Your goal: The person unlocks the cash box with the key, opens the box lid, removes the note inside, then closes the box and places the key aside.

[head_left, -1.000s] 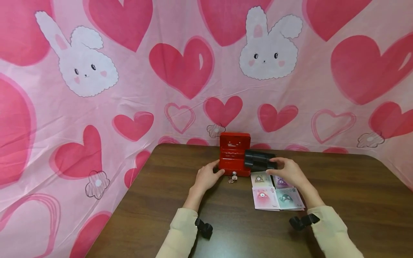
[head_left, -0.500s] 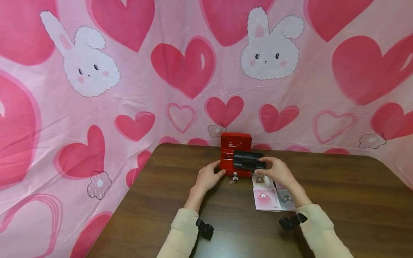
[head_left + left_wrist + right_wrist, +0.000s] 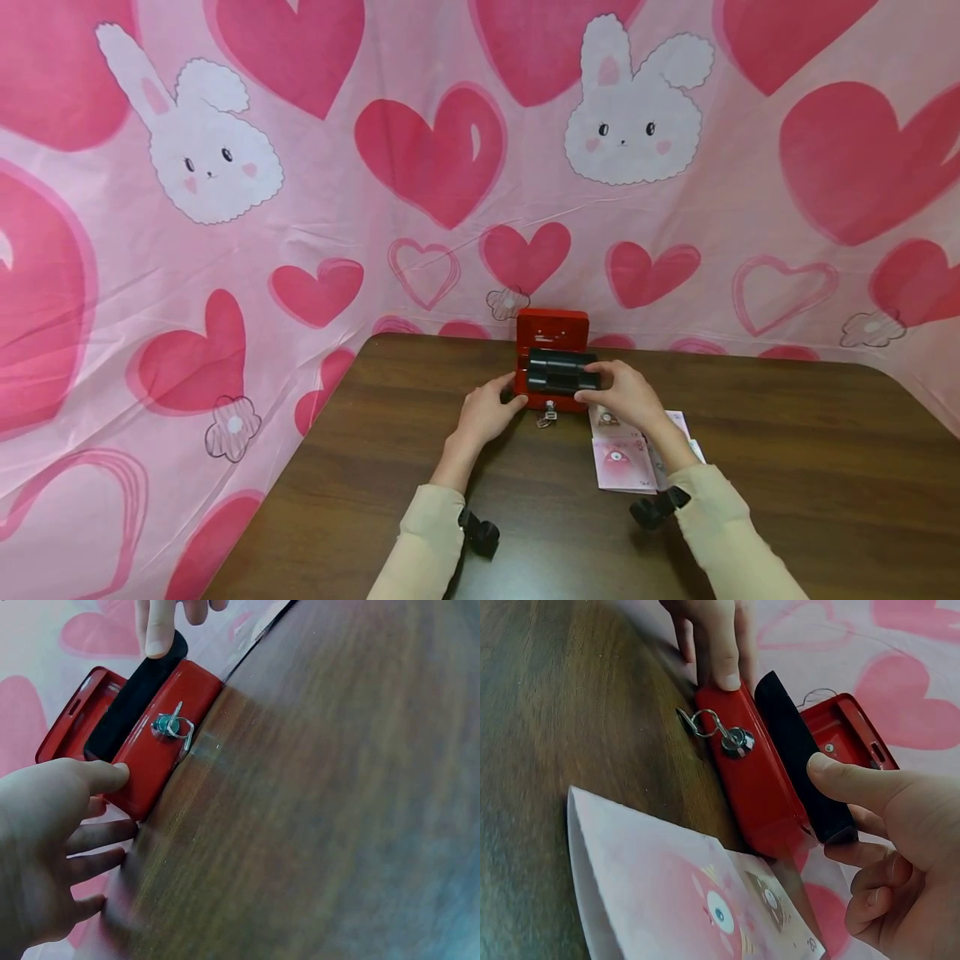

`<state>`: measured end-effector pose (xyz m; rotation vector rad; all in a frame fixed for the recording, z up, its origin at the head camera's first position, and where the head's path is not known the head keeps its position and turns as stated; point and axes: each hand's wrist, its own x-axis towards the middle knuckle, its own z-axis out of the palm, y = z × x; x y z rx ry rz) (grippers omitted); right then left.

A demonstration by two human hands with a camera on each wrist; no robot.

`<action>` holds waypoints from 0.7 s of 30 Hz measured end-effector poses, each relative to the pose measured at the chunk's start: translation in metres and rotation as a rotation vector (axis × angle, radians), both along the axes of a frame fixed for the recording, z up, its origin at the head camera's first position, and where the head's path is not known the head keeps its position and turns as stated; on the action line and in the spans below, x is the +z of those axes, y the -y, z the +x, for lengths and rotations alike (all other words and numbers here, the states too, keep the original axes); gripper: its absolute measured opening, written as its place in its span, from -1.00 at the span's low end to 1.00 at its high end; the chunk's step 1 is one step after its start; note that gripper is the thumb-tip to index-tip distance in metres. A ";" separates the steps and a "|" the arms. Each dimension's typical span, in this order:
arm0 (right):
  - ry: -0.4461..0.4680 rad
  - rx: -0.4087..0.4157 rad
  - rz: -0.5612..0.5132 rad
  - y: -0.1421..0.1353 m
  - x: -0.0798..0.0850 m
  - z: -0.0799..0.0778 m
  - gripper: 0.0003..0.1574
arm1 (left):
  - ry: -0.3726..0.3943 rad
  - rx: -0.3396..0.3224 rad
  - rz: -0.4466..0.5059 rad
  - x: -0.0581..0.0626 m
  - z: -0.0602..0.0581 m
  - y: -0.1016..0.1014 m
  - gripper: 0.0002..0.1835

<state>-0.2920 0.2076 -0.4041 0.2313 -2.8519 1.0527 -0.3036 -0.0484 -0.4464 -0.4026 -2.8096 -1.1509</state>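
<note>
A small red cash box [image 3: 553, 327] stands at the back of the table with its lid raised. A key [image 3: 177, 716] on a ring sits in its front lock. My right hand [image 3: 624, 397] pinches the right end of a black tray [image 3: 557, 372], thumb on its front side and fingers behind. In both wrist views the tray [image 3: 789, 742] sits over the box opening, tilted; its underside is hidden. My left hand [image 3: 483, 413] rests against the box's left side, thumb [image 3: 112, 777] on the front corner, other fingers fairly straight and spread.
Play banknotes [image 3: 624, 463] with cartoon creatures lie to the right in front of the box, partly under my right forearm. A pink heart-patterned cloth [image 3: 442, 275] hangs right behind the wooden table [image 3: 360, 467].
My right hand has carried the black tray leftward, from beside the box to over its opening. The left hand has stayed at the box's left side.
</note>
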 end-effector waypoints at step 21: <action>-0.043 0.008 0.073 0.017 -0.002 -0.010 -0.28 | 0.013 0.019 -0.005 0.001 -0.001 -0.002 -0.44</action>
